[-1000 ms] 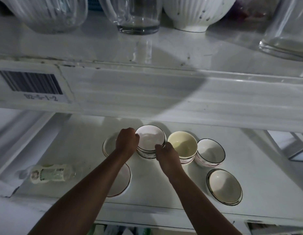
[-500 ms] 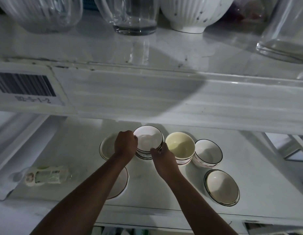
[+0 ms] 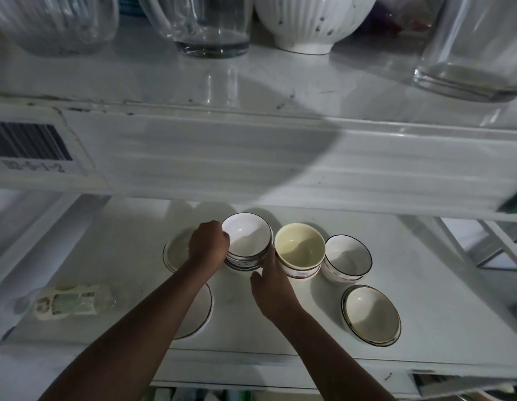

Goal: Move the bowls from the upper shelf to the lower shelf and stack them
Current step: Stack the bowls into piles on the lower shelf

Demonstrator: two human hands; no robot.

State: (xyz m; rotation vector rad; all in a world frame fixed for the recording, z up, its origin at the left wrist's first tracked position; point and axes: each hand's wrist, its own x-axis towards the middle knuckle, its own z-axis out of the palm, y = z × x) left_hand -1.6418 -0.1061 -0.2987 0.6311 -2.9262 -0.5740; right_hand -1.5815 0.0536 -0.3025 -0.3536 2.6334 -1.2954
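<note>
On the lower shelf (image 3: 396, 256), a stack of white dark-rimmed bowls (image 3: 247, 241) is gripped at its left rim by the curled left hand (image 3: 208, 243). The stack's right side is touched by the fingers of the right hand (image 3: 273, 287), loosely spread. A cream bowl (image 3: 299, 248) is set just beside the stack.

stacked bowls (image 3: 247, 241) (dark-rimmed), lower shelf (image 3: 425, 299)
</note>
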